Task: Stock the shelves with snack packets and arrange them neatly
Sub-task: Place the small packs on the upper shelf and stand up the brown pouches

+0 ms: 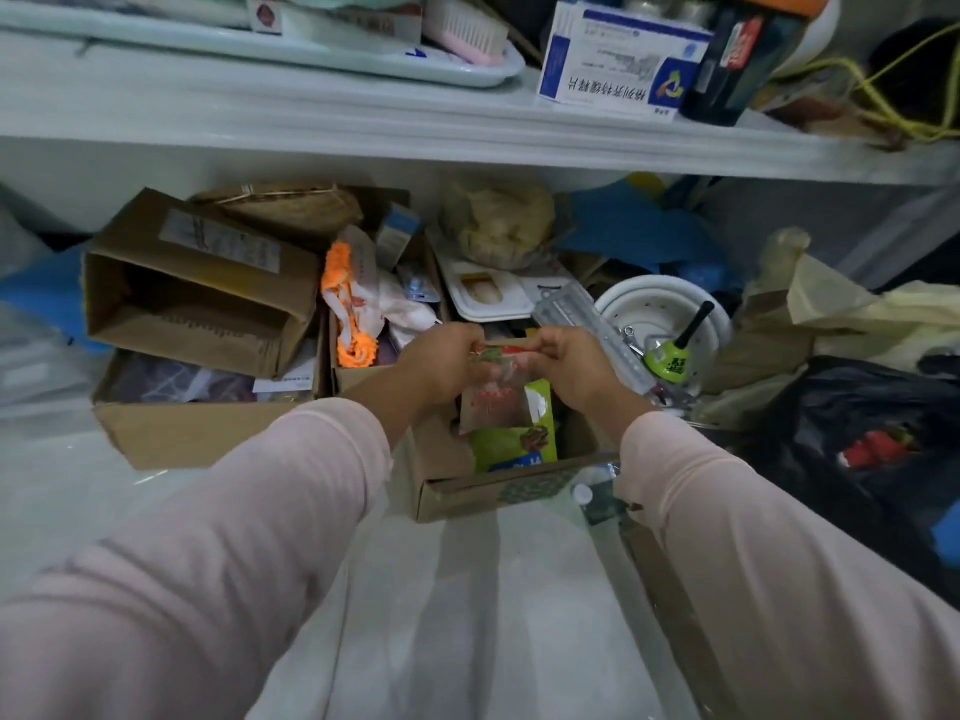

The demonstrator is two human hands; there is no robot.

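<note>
Left hand (441, 363), right hand (576, 366) curled; top edge of snack packet (496, 400) pinched by both. Packet translucent, red-printed, held above green packet (511, 446).

On my feed the left hand (441, 363) and right hand (576, 363) each pinch a top corner of a red snack packet (496, 402), right above an open cardboard box (467, 491) with a green packet (514, 449) inside. The white shelf (363, 127) runs across the far side, with a blue-and-white box (618, 59) on it to the right.
</note>
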